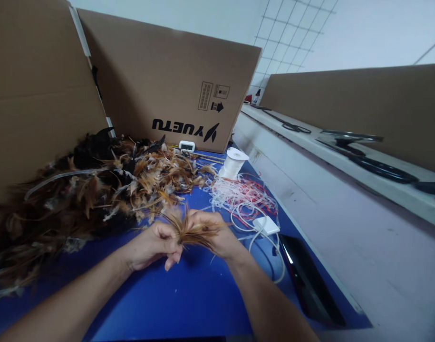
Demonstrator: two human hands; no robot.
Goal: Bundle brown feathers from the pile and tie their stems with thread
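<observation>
Between my two hands, above the blue tabletop [160, 294], is a small bunch of brown feathers [194, 233]. My left hand [156, 244] pinches the bunch near its base with thumb and fingers. From the other side my right hand [217, 232] closes around the fanned feathers; part of its fingers is hidden behind them. A large heap of brown and black loose feathers [96, 190] spreads over the table to the left, just beyond my left hand.
Cardboard panels [160, 71] stand behind and left of the heap. Right of my hands lie a spool of white cord [233, 164], tangled red and white strings [244, 197], a white charger [266, 225] with its cable and a black device [310, 280]. A ledge holds scissors [296, 128] and knives [384, 168].
</observation>
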